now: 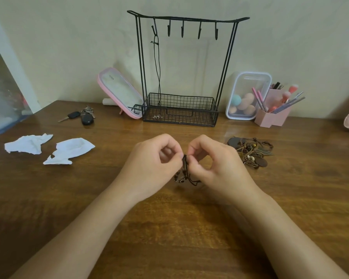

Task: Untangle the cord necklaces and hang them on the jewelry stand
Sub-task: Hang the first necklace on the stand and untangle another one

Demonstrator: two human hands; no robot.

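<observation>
Left hand [159,158] and right hand [210,160] both pinch the dark beaded cord necklace [184,168] just over the wooden counter [175,228], black wire jewelry stand [189,18] at 12 o'clock; pulling apart hard likely cinches the knot.

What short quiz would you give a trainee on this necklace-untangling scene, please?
1. True or false: two necklaces already hang on the jewelry stand.
2. The pile of tangled necklaces lies: A) beside the right hand; B) inside the stand's basket; C) on the stand's hooks.
3. What do the left hand and right hand pinch between them?
Key: 1 false, there is only one hung necklace. 2 A. 3 A black cord necklace.
</observation>
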